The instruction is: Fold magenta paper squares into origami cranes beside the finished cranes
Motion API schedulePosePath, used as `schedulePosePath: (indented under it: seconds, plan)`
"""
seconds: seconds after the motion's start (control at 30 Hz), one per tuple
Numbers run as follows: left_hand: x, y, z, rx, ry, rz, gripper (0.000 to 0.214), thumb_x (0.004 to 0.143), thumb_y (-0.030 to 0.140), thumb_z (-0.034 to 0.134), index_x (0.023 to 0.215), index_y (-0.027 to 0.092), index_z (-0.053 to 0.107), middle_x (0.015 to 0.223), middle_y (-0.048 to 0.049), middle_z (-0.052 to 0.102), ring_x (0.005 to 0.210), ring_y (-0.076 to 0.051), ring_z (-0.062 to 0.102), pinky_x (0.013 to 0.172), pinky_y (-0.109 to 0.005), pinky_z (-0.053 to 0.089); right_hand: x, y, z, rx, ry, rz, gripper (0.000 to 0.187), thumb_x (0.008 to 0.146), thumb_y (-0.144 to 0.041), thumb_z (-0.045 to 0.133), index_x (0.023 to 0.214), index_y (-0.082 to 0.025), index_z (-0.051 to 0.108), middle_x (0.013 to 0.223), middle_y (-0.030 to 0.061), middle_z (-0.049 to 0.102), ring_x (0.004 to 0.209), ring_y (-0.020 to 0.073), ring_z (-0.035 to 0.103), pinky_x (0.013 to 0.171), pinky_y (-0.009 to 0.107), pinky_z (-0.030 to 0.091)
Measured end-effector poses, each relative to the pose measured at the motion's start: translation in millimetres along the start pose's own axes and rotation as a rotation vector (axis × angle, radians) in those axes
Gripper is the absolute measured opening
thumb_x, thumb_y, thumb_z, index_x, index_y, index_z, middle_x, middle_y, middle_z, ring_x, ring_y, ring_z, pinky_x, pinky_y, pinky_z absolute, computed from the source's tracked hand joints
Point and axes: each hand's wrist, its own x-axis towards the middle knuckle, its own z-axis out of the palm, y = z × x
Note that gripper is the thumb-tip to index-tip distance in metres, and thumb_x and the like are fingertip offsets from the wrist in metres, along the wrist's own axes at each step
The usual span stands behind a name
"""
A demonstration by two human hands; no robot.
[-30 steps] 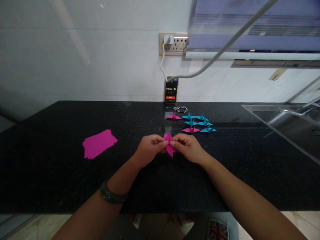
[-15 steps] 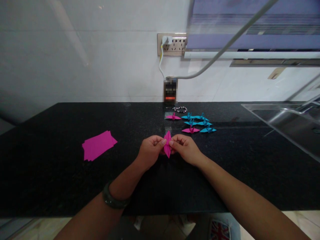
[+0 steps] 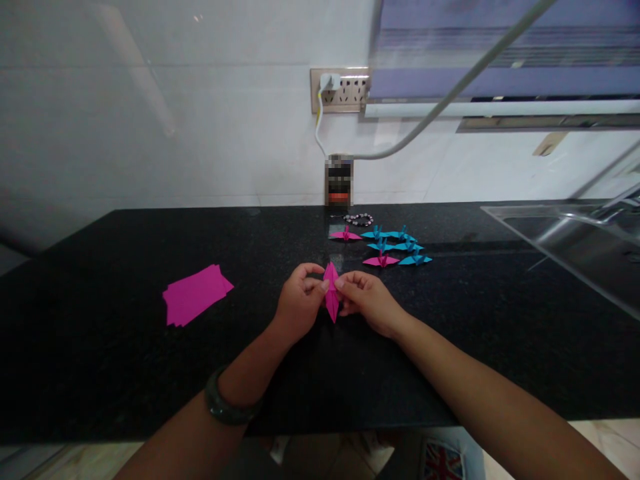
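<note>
Between my two hands is a folded pink origami paper (image 3: 332, 303), a narrow diamond with its long points facing toward and away from me. My left hand (image 3: 303, 300) pinches its left edge with the thumb on top. From the other side my right hand (image 3: 367, 300) grips the right edge between thumb and fingers. Just beyond lie finished paper cranes: a pink crane (image 3: 381, 261), another pink crane (image 3: 346, 235) and several blue cranes (image 3: 415, 260). To the left rests a stack of pink paper sheets (image 3: 197, 295).
A black countertop (image 3: 125, 380) runs up to the white wall. Behind the cranes are a beaded bracelet (image 3: 359, 219) and a blurred dark device (image 3: 339, 181) with a cable to the wall socket (image 3: 340, 91). A metal sink (image 3: 590, 247) is at the right.
The folded pink paper has tilted slightly and its near point shows longer. My left index finger has lifted away from it a little. The view has shifted slightly.
</note>
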Motion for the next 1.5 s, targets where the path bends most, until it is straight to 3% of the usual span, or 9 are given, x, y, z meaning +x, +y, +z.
schedulePosePath:
  seconds: [0.1,0.3,0.5,0.7,0.9,1.17,1.37,1.5]
  plan:
    - [0.6,-0.9,-0.9,0.020,-0.010,0.017,0.027,0.075,0.027,0.055,0.098,0.020,0.042,0.058,0.0035,0.056,0.052,-0.011,0.055,0.051,-0.021,0.042,0.2,0.2,-1.9,0.012,-0.057,0.010,0.027,0.070,-0.040,0.060,0.074,-0.014,0.056,0.058,-0.0038,0.051,0.044,0.0044,0.045,0.045,0.021,0.045]
    - [-1.9,4.4,2.6,-0.061,-0.021,-0.063,0.040,0.073,0.030,0.058,0.108,0.016,0.042,0.061,0.0022,0.059,0.053,-0.012,0.057,0.054,-0.025,0.046,-0.3,-2.3,-1.3,-0.106,0.003,-0.099,0.023,0.070,-0.037,0.060,0.069,-0.014,0.054,0.055,-0.0041,0.052,0.043,0.0054,0.047,0.043,0.019,0.041]
    - [-4.5,7.6,4.5,-0.060,-0.050,-0.137,0.024,0.070,0.035,0.061,0.077,0.012,0.059,0.059,-0.0008,0.061,0.051,-0.010,0.056,0.052,-0.022,0.045,-1.4,-2.1,-3.0,-0.274,0.009,-0.142,0.020,0.071,-0.032,0.058,0.064,-0.015,0.051,0.055,-0.0039,0.051,0.044,0.0056,0.046,0.043,0.019,0.039]
    - [-3.3,6.7,1.8,0.037,-0.013,-0.088,0.024,0.069,0.035,0.062,0.065,0.012,0.062,0.056,-0.0014,0.061,0.052,-0.010,0.054,0.050,-0.021,0.042,-1.6,-3.6,-3.4,-0.297,-0.007,-0.124,0.020,0.070,-0.033,0.060,0.066,-0.015,0.052,0.056,-0.0032,0.053,0.045,0.0063,0.047,0.044,0.019,0.039]
    - [-2.4,3.1,-0.7,-0.040,0.032,-0.113,0.023,0.068,0.036,0.063,0.066,0.013,0.064,0.060,-0.0010,0.059,0.054,-0.009,0.051,0.052,-0.021,0.041,-3.0,-4.1,-4.8,-0.195,-0.193,-0.051,0.024,0.071,-0.037,0.060,0.069,-0.014,0.054,0.057,-0.0023,0.055,0.047,0.0064,0.048,0.047,0.020,0.039]
    - [-3.3,4.7,4.0,-0.131,-0.049,-0.142,0.023,0.069,0.036,0.062,0.070,0.014,0.061,0.059,0.0001,0.058,0.053,-0.009,0.051,0.051,-0.022,0.041,-4.1,-4.6,-4.5,-0.318,-0.091,-0.131,0.018,0.069,-0.025,0.058,0.057,-0.015,0.049,0.048,-0.0050,0.049,0.041,0.0048,0.040,0.041,0.018,0.029]
    - [-4.0,5.1,3.5,-0.074,0.012,-0.047,0.023,0.068,0.034,0.063,0.060,0.013,0.059,0.051,0.0016,0.054,0.048,-0.008,0.046,0.048,-0.021,0.036,-5.7,-2.1,-0.6,-0.340,-0.138,-0.199,0.016,0.068,-0.028,0.061,0.064,-0.014,0.053,0.051,-0.0060,0.046,0.045,0.0044,0.036,0.043,0.018,0.027]
    - [-3.3,5.2,4.1,-0.084,0.062,-0.039,0.021,0.066,0.033,0.065,0.059,0.013,0.060,0.051,0.0016,0.054,0.049,-0.008,0.046,0.049,-0.021,0.035,-6.2,-2.9,2.7,-0.480,-0.132,-0.249,0.024,0.074,-0.034,0.055,0.060,-0.014,0.053,0.050,-0.0050,0.043,0.046,0.0053,0.035,0.044,0.019,0.027]
